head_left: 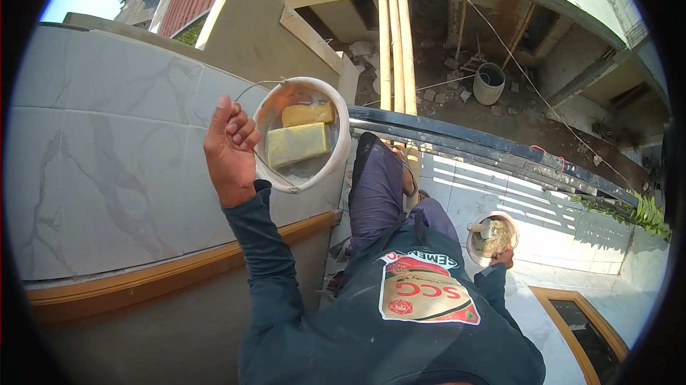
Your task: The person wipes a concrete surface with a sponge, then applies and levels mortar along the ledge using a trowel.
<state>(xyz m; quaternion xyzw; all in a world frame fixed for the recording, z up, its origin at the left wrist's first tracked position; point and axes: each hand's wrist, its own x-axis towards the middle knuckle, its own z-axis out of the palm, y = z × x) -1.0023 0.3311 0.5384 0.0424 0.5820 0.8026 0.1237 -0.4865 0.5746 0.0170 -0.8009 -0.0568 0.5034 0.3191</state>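
My left hand (234,142) is closed around the wire handle (251,85) of a pale bucket (342,149), raised beside the tiled wall. Inside that bucket lie two yellow sponge-like blocks, the nearer block (299,145) dusted with grey and the farther block (307,114) darker, in cloudy residue. Lower on the right, my right hand (504,257) grips the rim of a smaller pale bucket (472,249). A sandy, mortar-like mix (501,238) fills part of it, and a light-coloured tool (489,228) rests in the mix; its kind is unclear. The right fingers are partly hidden.
Bamboo poles (397,49) run away from me past a dark metal rail (493,147). Beyond is a drop to a rubble-strewn floor with a drum (489,83). Marble-patterned tiles (114,170) cover the left wall above a wooden ledge (186,266). A wooden-framed window (554,306) is at right.
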